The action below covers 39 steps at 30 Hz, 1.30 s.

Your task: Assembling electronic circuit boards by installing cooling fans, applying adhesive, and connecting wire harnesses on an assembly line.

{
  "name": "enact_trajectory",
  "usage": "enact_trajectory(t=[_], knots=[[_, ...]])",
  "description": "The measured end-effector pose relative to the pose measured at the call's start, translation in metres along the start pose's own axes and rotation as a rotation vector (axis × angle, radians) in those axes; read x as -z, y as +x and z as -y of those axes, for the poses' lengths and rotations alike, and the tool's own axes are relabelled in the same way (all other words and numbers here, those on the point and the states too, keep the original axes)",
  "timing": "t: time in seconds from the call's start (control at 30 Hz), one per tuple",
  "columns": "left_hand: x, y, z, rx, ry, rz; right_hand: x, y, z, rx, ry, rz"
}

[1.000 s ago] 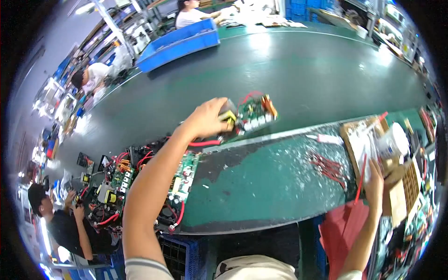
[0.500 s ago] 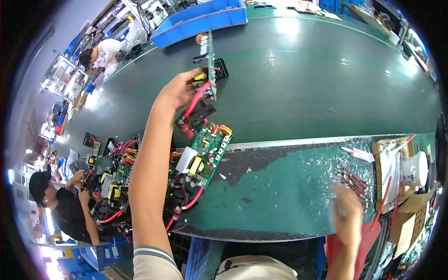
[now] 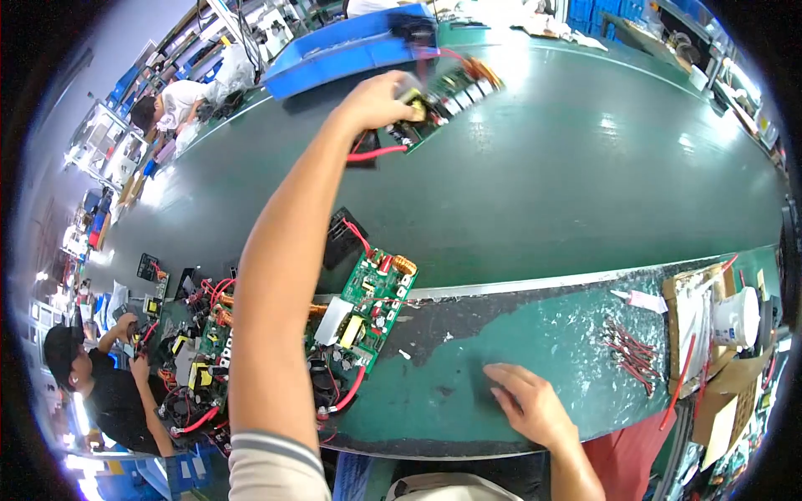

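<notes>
The circuit board [image 3: 447, 100] is now carried farther out over the dark work surface [image 3: 535, 184], toward the blue bin [image 3: 334, 63]. Half a second ago it is seen edge-on; now its component side is shown, with the white blocks and the copper coil exposed. It is gripped at its near end by the left hand [image 3: 380, 100], whose fingers and thumb are clamped around the yellow-wrapped part (the farther fingertips are hidden). A thick red cable [image 3: 376, 154] is left trailing from that end, and a black part [image 3: 413, 29], blurred, is seen in front of the bin. Whether the surface is touched by the board cannot be told.

The right hand [image 3: 535, 405] is brought away from the bundle of red wires [image 3: 632, 355] and is now held low over the green bench [image 3: 468, 359]. Its fingers are lightly bent, the thumb is set apart, and nothing is seen in its grip. The load is therefore borne by the left hand alone, with the right one left free.

The second circuit board [image 3: 380, 288] is left at the bench's edge beside the left forearm, touched by neither hand, with a black panel [image 3: 338, 238] near its far end.
</notes>
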State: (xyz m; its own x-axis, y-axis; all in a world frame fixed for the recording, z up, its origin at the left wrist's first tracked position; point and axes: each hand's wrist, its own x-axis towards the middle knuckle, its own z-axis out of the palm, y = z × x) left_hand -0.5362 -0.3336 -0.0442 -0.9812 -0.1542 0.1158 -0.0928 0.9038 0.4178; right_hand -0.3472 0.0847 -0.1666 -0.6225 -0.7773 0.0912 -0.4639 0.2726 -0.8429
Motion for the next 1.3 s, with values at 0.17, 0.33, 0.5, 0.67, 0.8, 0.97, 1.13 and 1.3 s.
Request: enact_trajectory(t=[0.17,0.33,0.5,0.67,0.8,0.97,1.13,1.3], knots=[[-0.081,0.040,0.025,-0.089,0.383,0.166,0.013,0.056,-0.008,0.046,-0.080,0.032],[-0.051,-0.013,0.057,-0.190,0.559,-0.068,-0.040,0.165,-0.009,0.143,0.040,-0.030],[0.029,-0.138,0.004,-0.056,0.307,0.122,-0.074,0.221,-0.014,-0.096,-0.064,0.008],[0.003,-0.280,-0.028,0.270,0.143,0.515,-0.081,0.212,0.005,-0.102,-0.068,-0.106],[-0.017,-0.311,-0.039,0.190,0.052,0.488,-0.058,0.158,0.027,-0.027,-0.070,-0.256],[-0.053,-0.349,-0.090,-0.124,0.147,0.326,-0.033,0.038,0.052,-0.008,-0.188,-0.446],[-0.081,-0.375,-0.142,-0.331,0.148,0.322,-0.027,-0.068,0.052,-0.212,-0.075,-0.509],[-0.101,-0.369,-0.158,-0.394,0.235,0.322,-0.017,-0.109,0.032,-0.211,-0.343,-0.495]])
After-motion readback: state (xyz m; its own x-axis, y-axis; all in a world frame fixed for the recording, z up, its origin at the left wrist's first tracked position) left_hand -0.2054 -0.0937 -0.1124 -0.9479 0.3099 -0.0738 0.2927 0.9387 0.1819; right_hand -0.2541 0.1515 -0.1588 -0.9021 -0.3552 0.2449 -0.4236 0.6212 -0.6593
